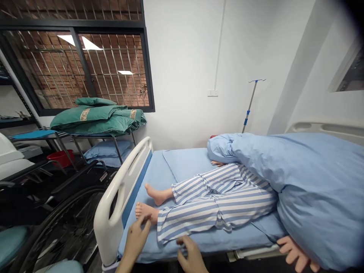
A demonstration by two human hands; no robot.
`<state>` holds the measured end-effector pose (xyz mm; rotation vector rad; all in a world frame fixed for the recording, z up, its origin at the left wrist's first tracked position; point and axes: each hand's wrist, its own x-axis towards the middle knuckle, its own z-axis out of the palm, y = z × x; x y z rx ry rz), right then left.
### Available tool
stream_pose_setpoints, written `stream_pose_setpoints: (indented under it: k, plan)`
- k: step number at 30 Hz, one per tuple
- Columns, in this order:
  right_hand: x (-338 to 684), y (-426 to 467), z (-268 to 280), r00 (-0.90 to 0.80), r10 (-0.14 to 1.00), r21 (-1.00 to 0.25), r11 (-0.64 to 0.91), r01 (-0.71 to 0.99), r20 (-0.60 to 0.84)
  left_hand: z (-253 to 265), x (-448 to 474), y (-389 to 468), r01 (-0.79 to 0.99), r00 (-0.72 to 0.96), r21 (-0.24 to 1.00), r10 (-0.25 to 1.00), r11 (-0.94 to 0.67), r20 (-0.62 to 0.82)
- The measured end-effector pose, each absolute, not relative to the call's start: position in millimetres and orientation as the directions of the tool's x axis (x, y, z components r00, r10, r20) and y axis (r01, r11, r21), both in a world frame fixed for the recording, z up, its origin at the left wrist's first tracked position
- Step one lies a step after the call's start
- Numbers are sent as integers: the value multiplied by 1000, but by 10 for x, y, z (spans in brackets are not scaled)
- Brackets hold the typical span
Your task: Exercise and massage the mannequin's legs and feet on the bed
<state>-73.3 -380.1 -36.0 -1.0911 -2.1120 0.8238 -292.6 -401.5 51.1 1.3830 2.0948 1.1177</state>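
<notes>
A patient manikin lies on the bed in blue-and-white striped trousers [216, 203], its legs pointing left and its feet bare. My left hand [137, 235] is at the near foot [148, 212], close to the ankle, with its fingers loosely bent and apart; whether it touches the skin I cannot tell. Over the bed's near edge, below the near trouser leg, my right hand [191, 254] has curled, parted fingers and holds nothing. A blue quilt [318, 182] is bunched over the manikin's upper body, and a manikin hand [297, 253] sticks out beneath it.
The white footboard [125, 182] rises left of the feet, with a wheelchair [76, 212] beside it. Green folded bedding [99, 117] is piled on a rack below the window. A drip stand [250, 106] stands behind the bed. A red basin [61, 157] sits at the left.
</notes>
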Motion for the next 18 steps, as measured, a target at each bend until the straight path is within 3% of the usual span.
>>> stream_pose_setpoints:
  k: [3,6,10,15,18]
  plan:
    - [-1261,-3327,15,-506,808,-716,543,438,303,700,-3057,-3642,779,-377,585,914,225,149]
    - [-1767,-2868,186,-576,757,-617,620,484,309,750,-3125,-3295,895,-306,345,952,284,10]
    - [-2252,-2360,27,-701,696,-427,688,587,157,712,-3197,-2905,948,-296,97,953,302,-68]
    - [-2427,-1939,-314,-680,732,-245,668,703,44,680,-3358,-2568,951,-290,-95,956,294,46]
    - [-2427,-1758,-373,-680,733,-178,670,721,6,690,-3438,-2374,961,-246,-138,969,241,-20]
